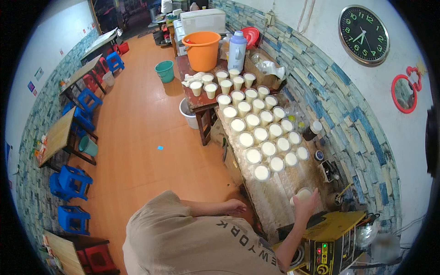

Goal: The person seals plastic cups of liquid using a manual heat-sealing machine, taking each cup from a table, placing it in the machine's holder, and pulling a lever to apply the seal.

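Note:
My right hand (307, 205) is closed around a plastic cup (304, 194) with pale contents, low over the near end of the wooden table (271, 192). A small pale shape shows beside that cup, too blurred to name. Several filled cups (268, 148) with creamy white tops stand upright in slanting rows farther up the same table. More filled cups (226, 86) are on the dark red table (202, 101) beyond. Near the table's left edge, my left hand (236, 206) hangs in front of my body, fingers loosely curled, with nothing seen in it.
A yellow and black machine (323, 247) with lit buttons stands at my right. A dark bottle with a white cap (312, 130) is along the stone-patterned wall. An orange bucket (201, 51) and a thermos flask (237, 51) stand behind the cups. Blue stools (74, 218) line the left side.

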Motion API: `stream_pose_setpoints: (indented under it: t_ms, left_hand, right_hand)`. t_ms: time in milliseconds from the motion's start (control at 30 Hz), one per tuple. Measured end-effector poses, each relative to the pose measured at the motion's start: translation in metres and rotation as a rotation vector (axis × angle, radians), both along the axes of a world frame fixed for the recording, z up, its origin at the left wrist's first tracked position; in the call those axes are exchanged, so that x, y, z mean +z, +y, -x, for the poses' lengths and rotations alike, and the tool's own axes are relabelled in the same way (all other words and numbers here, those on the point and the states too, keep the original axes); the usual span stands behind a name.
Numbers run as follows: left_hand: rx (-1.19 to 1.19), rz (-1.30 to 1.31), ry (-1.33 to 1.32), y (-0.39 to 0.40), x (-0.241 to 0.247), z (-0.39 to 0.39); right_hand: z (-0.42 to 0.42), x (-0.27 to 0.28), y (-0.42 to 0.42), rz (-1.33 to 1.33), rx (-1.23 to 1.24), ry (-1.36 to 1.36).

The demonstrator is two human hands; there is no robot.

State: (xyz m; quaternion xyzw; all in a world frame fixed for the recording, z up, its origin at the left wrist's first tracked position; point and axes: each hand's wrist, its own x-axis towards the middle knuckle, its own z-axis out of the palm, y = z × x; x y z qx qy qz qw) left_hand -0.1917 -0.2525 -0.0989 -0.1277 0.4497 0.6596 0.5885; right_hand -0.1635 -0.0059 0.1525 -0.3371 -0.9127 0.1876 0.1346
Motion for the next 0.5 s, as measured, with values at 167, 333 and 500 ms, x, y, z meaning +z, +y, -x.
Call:
stream_pose_setpoints:
  t_ms: [167, 333, 500]
  left_hand:
    - [-0.020, -0.088, 0.054, 0.031, 0.007, -0.028]
    - [-0.161, -0.086, -0.044, 0.060, 0.084, -0.045]
    - [-0.174, -0.061, 0.045, 0.075, 0.040, -0.059]
  right_hand:
    - [-0.070, 0.043, -0.031, 0.196, 0.057, 0.009]
    - [-0.143, 0.045, -0.025, 0.230, 0.134, 0.163]
    - [-0.197, 0.041, -0.014, 0.118, 0.172, 0.137]
